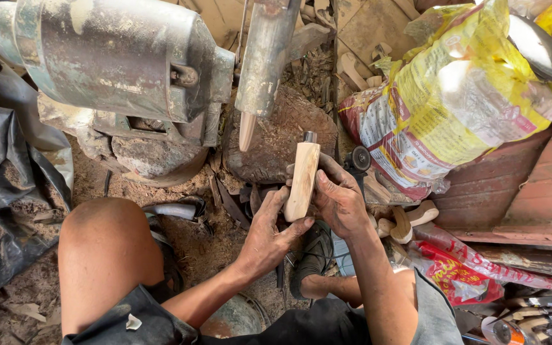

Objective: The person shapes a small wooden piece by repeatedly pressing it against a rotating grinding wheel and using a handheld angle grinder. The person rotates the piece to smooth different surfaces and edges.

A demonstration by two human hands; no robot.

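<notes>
Both hands grip 1 pale wooden handle (303, 180) upright above the dusty floor (206, 249), the left hand (268, 233) wrapped around its base, the right hand (337, 195) closed on its side, below the grey motor (116, 57).

Woodworking workshop, motor-driven grinder (116, 61), sawdust floor (212, 249)

The person's arms are bare from the elbow down, with no sleeves, gloves, rings or watch showing. Both the left hand (264, 237) and the right hand (338, 199) are grimy, with dark dust worked into the knuckles, creases and nails. Dark shorts (137, 319) with a frayed, dusty hem cover the upper legs; a pale scrap clings to the cloth. The knees are bare. One foot wears a dark, worn sandal (311, 255) with straps.
</notes>
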